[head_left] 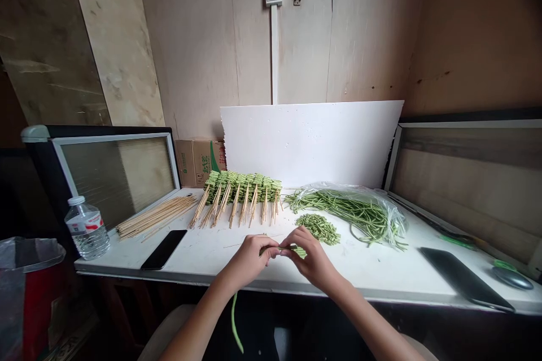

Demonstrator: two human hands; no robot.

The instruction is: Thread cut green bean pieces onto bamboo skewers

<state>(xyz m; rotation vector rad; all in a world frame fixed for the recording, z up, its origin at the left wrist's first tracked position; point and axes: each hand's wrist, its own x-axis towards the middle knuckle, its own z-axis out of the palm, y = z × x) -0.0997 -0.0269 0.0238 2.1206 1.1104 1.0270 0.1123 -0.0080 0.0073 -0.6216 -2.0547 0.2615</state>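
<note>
My left hand is closed on a long green bean, whose tail hangs below the table's front edge. Its fingertips meet those of my right hand, which pinches the bean's upper part over the white table. Just behind my right hand lies a pile of short cut bean pieces. Long whole beans lie in a clear plastic bag at the back right. Stacked at the back left are skewered bean pieces, their sticks pointing forward.
Bare wooden skewers, a black phone and a water bottle are on the left. A dark flat object and a mouse lie right. A white board stands behind.
</note>
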